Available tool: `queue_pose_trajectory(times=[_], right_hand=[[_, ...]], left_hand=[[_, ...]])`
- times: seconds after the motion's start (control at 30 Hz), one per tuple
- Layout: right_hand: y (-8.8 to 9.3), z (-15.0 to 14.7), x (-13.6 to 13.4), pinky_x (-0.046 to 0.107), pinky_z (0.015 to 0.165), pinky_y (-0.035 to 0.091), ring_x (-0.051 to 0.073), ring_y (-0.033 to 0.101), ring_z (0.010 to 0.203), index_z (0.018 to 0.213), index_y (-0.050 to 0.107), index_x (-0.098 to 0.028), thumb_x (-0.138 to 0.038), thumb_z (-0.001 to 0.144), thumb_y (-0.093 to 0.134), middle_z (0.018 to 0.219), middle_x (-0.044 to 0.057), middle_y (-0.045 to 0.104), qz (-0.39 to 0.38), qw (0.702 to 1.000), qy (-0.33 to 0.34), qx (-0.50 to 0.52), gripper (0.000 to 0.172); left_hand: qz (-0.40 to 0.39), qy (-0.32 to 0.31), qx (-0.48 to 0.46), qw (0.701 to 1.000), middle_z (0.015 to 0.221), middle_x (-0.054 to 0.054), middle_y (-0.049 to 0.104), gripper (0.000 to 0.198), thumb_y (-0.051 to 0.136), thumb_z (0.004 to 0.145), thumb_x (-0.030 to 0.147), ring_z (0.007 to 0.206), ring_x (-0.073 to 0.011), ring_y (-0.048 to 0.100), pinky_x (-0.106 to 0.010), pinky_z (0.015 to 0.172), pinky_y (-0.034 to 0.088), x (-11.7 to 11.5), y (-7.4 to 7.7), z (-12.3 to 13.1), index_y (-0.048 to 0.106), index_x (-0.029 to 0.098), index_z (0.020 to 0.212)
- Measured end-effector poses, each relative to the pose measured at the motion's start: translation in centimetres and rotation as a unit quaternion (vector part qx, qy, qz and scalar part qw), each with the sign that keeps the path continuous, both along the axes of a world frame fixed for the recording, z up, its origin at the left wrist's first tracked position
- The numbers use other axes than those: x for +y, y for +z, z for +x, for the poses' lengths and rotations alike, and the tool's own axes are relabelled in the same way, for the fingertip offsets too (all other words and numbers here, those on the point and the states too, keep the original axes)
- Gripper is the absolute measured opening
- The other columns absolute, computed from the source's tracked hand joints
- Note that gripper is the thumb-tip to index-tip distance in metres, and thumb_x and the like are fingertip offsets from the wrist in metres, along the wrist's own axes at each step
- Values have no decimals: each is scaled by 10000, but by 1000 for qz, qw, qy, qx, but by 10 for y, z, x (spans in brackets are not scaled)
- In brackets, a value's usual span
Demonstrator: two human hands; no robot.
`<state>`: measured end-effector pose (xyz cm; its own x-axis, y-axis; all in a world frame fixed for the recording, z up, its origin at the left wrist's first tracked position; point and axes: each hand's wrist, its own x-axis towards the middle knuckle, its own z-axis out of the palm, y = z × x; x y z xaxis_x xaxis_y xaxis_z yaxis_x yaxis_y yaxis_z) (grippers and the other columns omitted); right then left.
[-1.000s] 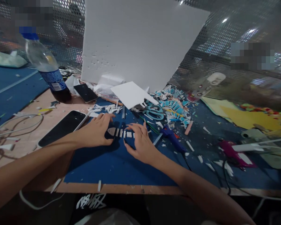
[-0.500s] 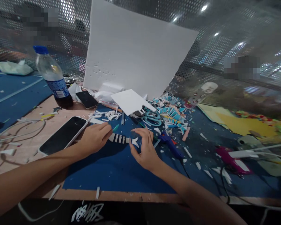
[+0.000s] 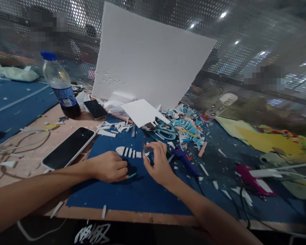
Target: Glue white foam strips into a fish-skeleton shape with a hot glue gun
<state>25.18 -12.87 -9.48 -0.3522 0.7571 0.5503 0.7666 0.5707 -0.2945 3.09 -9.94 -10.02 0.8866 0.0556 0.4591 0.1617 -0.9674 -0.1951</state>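
Observation:
A row of white cut-out pieces (image 3: 130,152), shaped like a fish skeleton with a rounded head at the left, lies on the blue mat (image 3: 127,197). My left hand (image 3: 111,167) is closed just below the head end, and a thin teal piece (image 3: 132,175) sticks out from its fingers; its exact kind is unclear. Around the tail end curves my right hand (image 3: 156,161), thumb and forefinger apart with the tail partly hidden behind them. I see nothing gripped in it.
A phone (image 3: 70,148) lies left, near a cola bottle (image 3: 62,92). Scissors (image 3: 165,130), foam scraps (image 3: 187,122) and a white sheet (image 3: 144,112) are behind my hands. A blue glue gun (image 3: 186,160) with its cord lies right. A large white board (image 3: 153,51) stands behind.
My left hand has moved down and slightly right with the teal piece, uncovering the fish's head. The right hand has stayed almost in place at the tail.

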Motion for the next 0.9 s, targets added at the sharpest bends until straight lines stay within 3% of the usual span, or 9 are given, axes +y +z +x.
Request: queue_pose_trajectory(times=[0.37, 0.57, 0.9], right_hand=[[-10, 12, 13, 528, 848, 362, 311, 380, 956, 926, 446, -173, -77, 679, 450, 923, 122, 484, -22, 985, -168, -24, 266], [-14, 19, 19, 506, 802, 377, 301, 382, 924, 905, 435, -198, -98, 692, 437, 893, 99, 448, -6, 985, -170, -10, 236], [-15, 26, 32, 474, 822, 386, 287, 397, 939, 919, 438, -180, -240, 836, 438, 901, 106, 463, -8, 985, -173, -13, 102]], left_hand=[[-49, -9, 27, 998, 579, 3, 536, 263, 411, 883, 222, 449, -101, 432, -282, 443, 305, 2, -3, -2, 461, 181, 629], [-43, -16, 15, 999, 564, 5, 527, 277, 403, 893, 212, 441, -89, 431, -261, 447, 299, 2, 1, -1, 444, 177, 621], [-28, -8, 21, 999, 556, 6, 521, 290, 394, 892, 246, 434, -99, 423, -270, 447, 320, 2, -3, -2, 463, 180, 620]])
